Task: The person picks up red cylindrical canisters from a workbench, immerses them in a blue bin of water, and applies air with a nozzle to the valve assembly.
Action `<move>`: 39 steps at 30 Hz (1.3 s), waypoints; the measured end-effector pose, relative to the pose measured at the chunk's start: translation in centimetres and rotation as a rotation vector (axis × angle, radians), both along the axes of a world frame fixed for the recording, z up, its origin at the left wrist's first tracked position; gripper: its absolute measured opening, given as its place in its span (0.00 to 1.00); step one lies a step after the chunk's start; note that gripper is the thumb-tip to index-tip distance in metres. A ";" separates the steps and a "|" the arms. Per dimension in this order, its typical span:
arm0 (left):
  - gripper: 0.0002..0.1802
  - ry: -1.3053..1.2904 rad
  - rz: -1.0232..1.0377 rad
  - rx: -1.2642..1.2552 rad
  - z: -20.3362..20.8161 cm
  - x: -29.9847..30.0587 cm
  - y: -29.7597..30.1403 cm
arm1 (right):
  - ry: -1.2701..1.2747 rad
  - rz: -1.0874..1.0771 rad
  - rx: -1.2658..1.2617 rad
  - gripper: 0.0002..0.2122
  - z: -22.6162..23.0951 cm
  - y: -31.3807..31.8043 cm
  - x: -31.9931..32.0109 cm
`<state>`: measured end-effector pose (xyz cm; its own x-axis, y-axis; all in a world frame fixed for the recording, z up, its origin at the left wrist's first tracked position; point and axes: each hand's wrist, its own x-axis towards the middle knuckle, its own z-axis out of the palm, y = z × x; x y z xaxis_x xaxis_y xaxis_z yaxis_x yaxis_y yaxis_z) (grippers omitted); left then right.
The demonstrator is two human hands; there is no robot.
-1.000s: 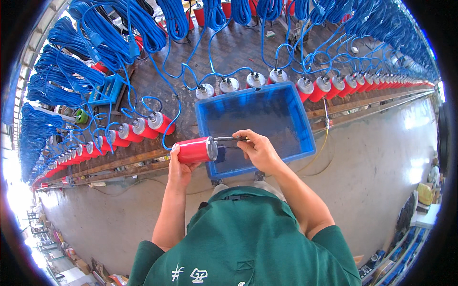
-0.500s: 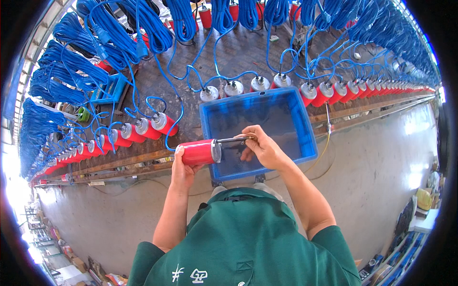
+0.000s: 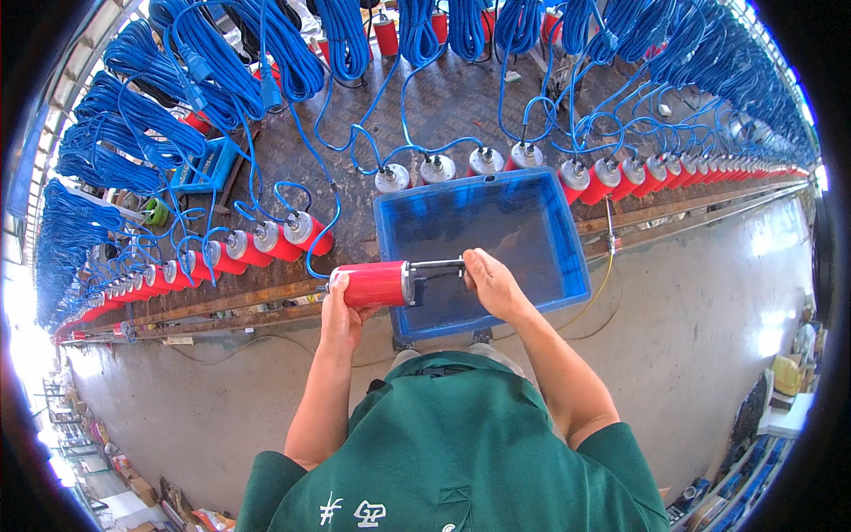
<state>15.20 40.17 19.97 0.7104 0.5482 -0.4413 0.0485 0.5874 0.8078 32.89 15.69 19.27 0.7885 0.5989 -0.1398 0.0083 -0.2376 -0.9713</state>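
My left hand (image 3: 339,321) is wrapped around a red cylinder (image 3: 377,285) with a metal rim, held sideways over the near left part of a blue plastic tub (image 3: 574,293). A thin dark metal rod (image 3: 436,264) reaches from the cylinder's right end to my right hand (image 3: 490,282). The fingers of that hand are closed on the rod's outer end. How the rod meets the cylinder's end face is too small to make out. The blue cable (image 3: 321,277) runs down near the cylinder's left end.
Red cylinders with silver caps (image 3: 302,229) line the bench edge on the left and right (image 3: 606,171), each with blue cable. Coiled blue cables (image 3: 341,40) lie along the far side. A blue box (image 3: 213,168) sits at left. A yellow hose (image 3: 608,275) hangs down at right.
My right hand has shifted slightly and its fingers have closed more tightly round the rod's end. The cylinder stays in my left hand in nearly the same place.
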 end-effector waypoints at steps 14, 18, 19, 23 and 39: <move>0.29 -0.006 0.012 0.029 0.1 -0.2 0.1 | -0.199 0.134 0.001 0.28 4.0 -0.4 0.8; 0.29 -0.021 0.016 0.032 0.4 0.2 -0.2 | -0.302 0.196 -0.235 0.31 3.2 0.1 2.3; 0.29 -0.016 0.008 0.034 0.0 0.2 0.0 | -0.143 0.182 -0.300 0.31 2.0 0.5 2.6; 0.29 0.014 0.006 0.062 -0.4 0.2 0.3 | -0.051 0.123 -0.403 0.29 1.6 1.0 2.5; 0.30 0.019 -0.021 0.044 -1.2 0.0 0.3 | 0.080 0.198 0.010 0.17 2.8 0.7 2.4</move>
